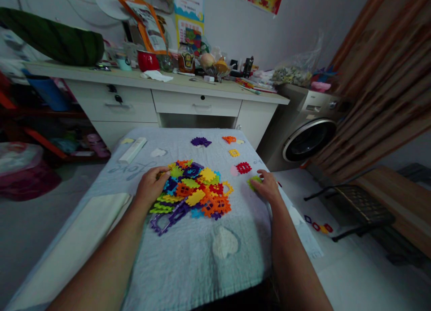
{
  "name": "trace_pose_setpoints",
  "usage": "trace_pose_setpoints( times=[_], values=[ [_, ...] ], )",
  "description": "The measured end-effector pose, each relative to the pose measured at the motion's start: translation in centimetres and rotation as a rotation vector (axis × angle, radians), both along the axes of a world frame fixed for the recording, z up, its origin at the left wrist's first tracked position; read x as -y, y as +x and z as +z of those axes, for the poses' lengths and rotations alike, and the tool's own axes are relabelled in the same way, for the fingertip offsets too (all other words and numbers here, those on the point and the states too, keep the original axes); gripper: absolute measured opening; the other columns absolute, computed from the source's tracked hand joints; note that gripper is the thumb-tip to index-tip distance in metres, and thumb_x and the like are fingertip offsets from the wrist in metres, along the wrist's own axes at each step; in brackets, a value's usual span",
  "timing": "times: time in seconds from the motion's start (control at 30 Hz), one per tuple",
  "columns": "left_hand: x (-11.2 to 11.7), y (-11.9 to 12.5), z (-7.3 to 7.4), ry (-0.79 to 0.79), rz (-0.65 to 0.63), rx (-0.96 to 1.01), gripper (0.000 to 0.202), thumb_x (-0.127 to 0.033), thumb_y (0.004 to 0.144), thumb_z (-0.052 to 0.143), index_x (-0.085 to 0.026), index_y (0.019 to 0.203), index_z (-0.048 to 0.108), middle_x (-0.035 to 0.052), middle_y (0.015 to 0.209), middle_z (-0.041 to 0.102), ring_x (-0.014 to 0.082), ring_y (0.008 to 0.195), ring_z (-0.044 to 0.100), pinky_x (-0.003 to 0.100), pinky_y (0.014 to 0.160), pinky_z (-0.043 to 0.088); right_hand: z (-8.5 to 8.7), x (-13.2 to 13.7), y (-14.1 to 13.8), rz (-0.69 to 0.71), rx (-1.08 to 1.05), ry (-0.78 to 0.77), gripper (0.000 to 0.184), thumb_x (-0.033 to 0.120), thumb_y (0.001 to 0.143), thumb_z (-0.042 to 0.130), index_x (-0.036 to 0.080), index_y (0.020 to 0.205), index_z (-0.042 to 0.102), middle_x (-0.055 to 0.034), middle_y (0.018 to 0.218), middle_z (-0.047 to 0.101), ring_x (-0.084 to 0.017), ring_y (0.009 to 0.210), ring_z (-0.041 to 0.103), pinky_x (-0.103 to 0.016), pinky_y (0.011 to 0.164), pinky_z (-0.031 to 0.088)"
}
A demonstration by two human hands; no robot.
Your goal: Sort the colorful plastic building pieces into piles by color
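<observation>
A heap of colourful plastic interlocking building pieces lies in the middle of the cloth-covered table. My left hand rests against the heap's left side, its fingers curled; what they hold, if anything, is hidden. At the table's right edge my right hand has its thumb and fingers on a green building piece, which lies at the cloth. Just beyond it are red pieces, a yellow square piece and orange pieces. Purple pieces sit together near the far edge.
A white box-like bar lies at the table's far left. Behind stands a white desk with a watermelon-like object and jars. To the right are a washing machine, a stool and several pieces on the floor.
</observation>
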State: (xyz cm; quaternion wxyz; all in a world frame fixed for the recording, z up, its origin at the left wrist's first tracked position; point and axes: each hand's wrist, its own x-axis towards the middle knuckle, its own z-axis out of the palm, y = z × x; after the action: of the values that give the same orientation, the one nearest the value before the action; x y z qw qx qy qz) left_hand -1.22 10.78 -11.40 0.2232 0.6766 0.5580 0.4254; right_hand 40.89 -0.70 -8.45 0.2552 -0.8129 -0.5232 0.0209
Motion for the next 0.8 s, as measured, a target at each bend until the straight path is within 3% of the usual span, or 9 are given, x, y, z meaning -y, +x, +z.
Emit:
trace_pose_setpoints(
  times=[0.13, 0.3, 0.37, 0.43, 0.5, 0.57, 0.67, 0.8],
  values=[
    [0.1, 0.0, 0.0, -0.001, 0.000, -0.001, 0.044, -0.054, 0.077, 0.053, -0.020, 0.100, 0.070, 0.0076, 0.105, 0.070, 0.0239, 0.095, 0.065, 0.037, 0.090, 0.051, -0.2, 0.2, -0.3, 0.050, 0.038, 0.016, 0.038, 0.032, 0.072, 0.065, 0.018, 0.108, 0.066, -0.0104, 0.098, 0.064, -0.025, 0.093, 0.059, -0.039, 0.085, 0.044],
    [0.0, 0.0, 0.0, -0.012, 0.000, -0.004, 0.045, -0.053, 0.077, 0.053, -0.018, 0.101, 0.069, 0.0088, 0.106, 0.070, 0.0241, 0.096, 0.065, 0.038, 0.092, 0.050, 0.7, 0.3, -1.5, -0.006, 0.076, 0.066, 0.042, 0.035, 0.074, 0.064, 0.018, 0.113, 0.066, -0.0154, 0.108, 0.060, -0.033, 0.105, 0.055, -0.047, 0.091, 0.041],
    [-0.1, 0.0, -0.1, -0.006, -0.006, -0.006, 0.044, -0.053, 0.077, 0.054, -0.019, 0.101, 0.070, 0.0088, 0.107, 0.070, 0.0243, 0.097, 0.065, 0.038, 0.093, 0.050, 1.2, 0.2, -2.7, 0.098, 0.051, 0.133, 0.041, 0.036, 0.076, 0.062, 0.018, 0.113, 0.065, -0.0152, 0.114, 0.058, -0.033, 0.110, 0.052, -0.048, 0.094, 0.040],
    [-0.1, 0.0, -0.1, 0.004, -0.010, -0.010, 0.044, -0.052, 0.077, 0.054, -0.019, 0.100, 0.070, 0.0087, 0.107, 0.070, 0.0244, 0.098, 0.065, 0.039, 0.094, 0.049, 1.5, 0.1, -4.4, 0.310, -0.009, 0.157, 0.035, 0.031, 0.077, 0.059, 0.018, 0.109, 0.066, -0.0128, 0.114, 0.060, -0.029, 0.110, 0.052, -0.046, 0.097, 0.038],
    [0.0, 0.0, 0.0, 0.010, -0.010, -0.007, 0.043, -0.052, 0.077, 0.053, -0.019, 0.100, 0.070, 0.0087, 0.107, 0.070, 0.0244, 0.098, 0.065, 0.039, 0.094, 0.049, 1.7, 0.2, -6.1, 0.525, -0.059, 0.121, 0.032, 0.023, 0.075, 0.057, 0.018, 0.105, 0.067, -0.0103, 0.111, 0.062, -0.026, 0.108, 0.053, -0.044, 0.098, 0.038],
    [0.2, 0.1, 0.2, 0.011, -0.005, 0.001, 0.043, -0.051, 0.077, 0.053, -0.019, 0.099, 0.069, 0.0088, 0.107, 0.070, 0.0243, 0.098, 0.065, 0.039, 0.094, 0.050, 1.7, 0.3, -7.4, 0.653, -0.067, 0.062, 0.038, 0.015, 0.070, 0.055, 0.018, 0.106, 0.067, -0.0091, 0.113, 0.063, -0.025, 0.109, 0.052, -0.043, 0.099, 0.037],
    [0.5, 0.2, 0.6, 0.008, 0.000, -0.003, 0.041, -0.050, 0.077, 0.054, -0.019, 0.098, 0.070, 0.0085, 0.105, 0.070, 0.0244, 0.097, 0.065, 0.039, 0.093, 0.050, 1.7, 0.6, -8.4, 0.703, -0.043, -0.010, 0.051, 0.008, 0.064, 0.053, 0.018, 0.112, 0.067, -0.0088, 0.120, 0.063, -0.026, 0.112, 0.050, -0.044, 0.100, 0.035],
    [0.6, 0.3, 0.8, 0.009, -0.006, -0.009, 0.040, -0.050, 0.078, 0.053, -0.019, 0.098, 0.070, 0.0084, 0.106, 0.070, 0.0243, 0.097, 0.065, 0.039, 0.093, 0.050, 1.4, 0.6, -8.4, 0.712, -0.042, -0.030, 0.052, 0.010, 0.066, 0.054, 0.019, 0.116, 0.066, -0.0086, 0.123, 0.063, -0.027, 0.114, 0.049, -0.045, 0.100, 0.034]
  ],
)
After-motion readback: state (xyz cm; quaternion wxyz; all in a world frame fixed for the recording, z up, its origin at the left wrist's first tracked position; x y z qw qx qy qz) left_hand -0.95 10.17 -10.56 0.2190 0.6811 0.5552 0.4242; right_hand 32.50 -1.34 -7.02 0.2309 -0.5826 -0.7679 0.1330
